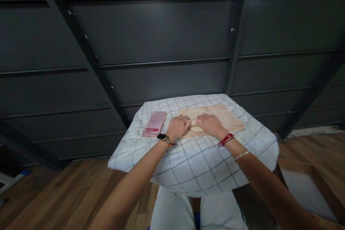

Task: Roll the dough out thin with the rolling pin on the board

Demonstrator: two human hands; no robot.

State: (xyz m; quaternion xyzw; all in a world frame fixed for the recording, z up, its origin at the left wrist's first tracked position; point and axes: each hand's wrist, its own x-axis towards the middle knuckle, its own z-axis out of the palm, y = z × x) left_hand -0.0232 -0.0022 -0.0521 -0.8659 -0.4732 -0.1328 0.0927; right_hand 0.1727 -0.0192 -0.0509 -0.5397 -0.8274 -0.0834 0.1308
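A thin peach-and-cream towel (pixel 229 118) lies on the table, with a raised fold or roll in its paler left part. My left hand (pixel 178 126) is on the towel's left side, fingers bent over the fold and thumb toward the middle. Close by on the right, my right hand (pixel 211 124) grips the same raised part, its thumb facing the left one. A short stretch of the fold shows between the two thumbs. Both palms hide the cloth beneath them.
A flat pink rectangular item (pixel 159 120), partly pixelated, lies left of my left hand. A white checked cloth (pixel 194 161) covers the small table. Dark metal panels (pixel 161 28) rise behind it. An open cardboard box (pixel 309 187) stands on the wooden floor at right.
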